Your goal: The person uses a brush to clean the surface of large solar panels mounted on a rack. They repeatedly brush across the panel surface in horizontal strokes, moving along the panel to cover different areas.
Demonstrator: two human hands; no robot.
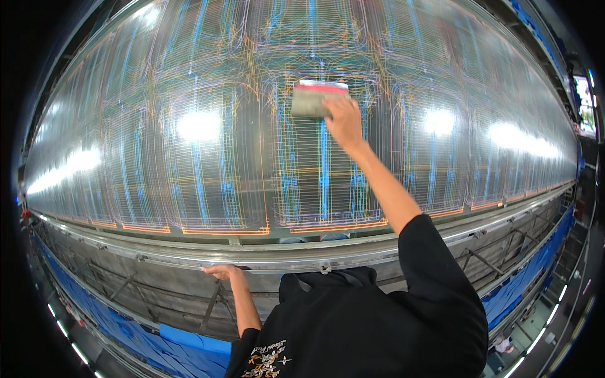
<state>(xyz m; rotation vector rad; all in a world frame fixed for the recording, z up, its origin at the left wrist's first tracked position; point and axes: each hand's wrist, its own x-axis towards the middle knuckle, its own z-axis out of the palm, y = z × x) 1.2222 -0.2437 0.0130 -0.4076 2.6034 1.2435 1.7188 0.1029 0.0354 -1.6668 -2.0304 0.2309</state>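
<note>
My right hand [345,118] reaches far out over a wide glossy sheet [249,132] and grips a flat, grey-beige rectangular pad [309,104]. A red band and a white strip run along the pad's far edge. The pad lies against or just over the sheet; contact cannot be made out. Thin lines in blue, orange, yellow and purple cover the sheet in repeating panels. Down by the near edge, my left hand [222,271] is at the metal rail [265,259], fingers stretched out to the left, with nothing seen in it.
The long metal rail curves between my body and the sheet. Below it show a frame of struts [135,280] and blue sheeting [189,343] on both sides. Bright lamp reflections [198,126] lie on the glossy surface. Strip lights [535,340] line the lower right.
</note>
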